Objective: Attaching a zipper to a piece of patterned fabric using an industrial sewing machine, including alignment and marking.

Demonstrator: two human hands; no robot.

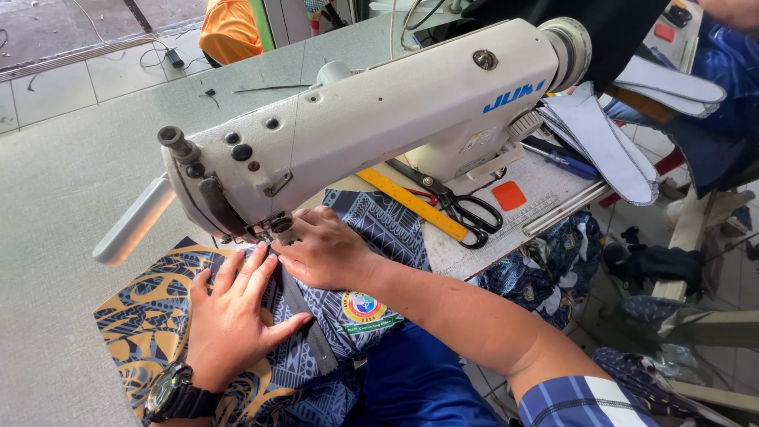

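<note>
Pressing flat, fingers spread and fully open, the left hand (231, 316) lies palm-down on a patterned fabric (158, 308) of dark blue, gold and grey, gripping nothing; a black wristwatch (175, 393) sits on its wrist at 7 o'clock from the knuckles.

Right hand (324, 251): at 1 o'clock from the left hand, just beside it, fingers curled loosely and resting on the same fabric, fingertips close against the needle area; whether it pinches the cloth cannot be told.

Fabric: spread on the grey table (71, 198), running under both hands and beneath the machine head; a dark strip (304, 320) lies along it between the hands, and a round multicoloured badge (362, 307) shows at 4 o'clock from the right hand.

Sewing machine (379, 119): off-white, industrial type, at 12 o'clock from the hands, its presser foot (281, 229) touching the fabric just beyond the right fingertips.

Items at 2 o'clock from the right hand, on the table beside the machine base: yellow ruler (411, 204), lying diagonally; black-handled scissors (462, 207), partly over the ruler; small orange square piece (508, 195), just beyond the scissors.

Further at 2 o'clock: stack of grey-white cut pieces (609, 142) at the table edge.

At 11 o'clock, well apart: orange garment (229, 30) past the far table edge.
</note>
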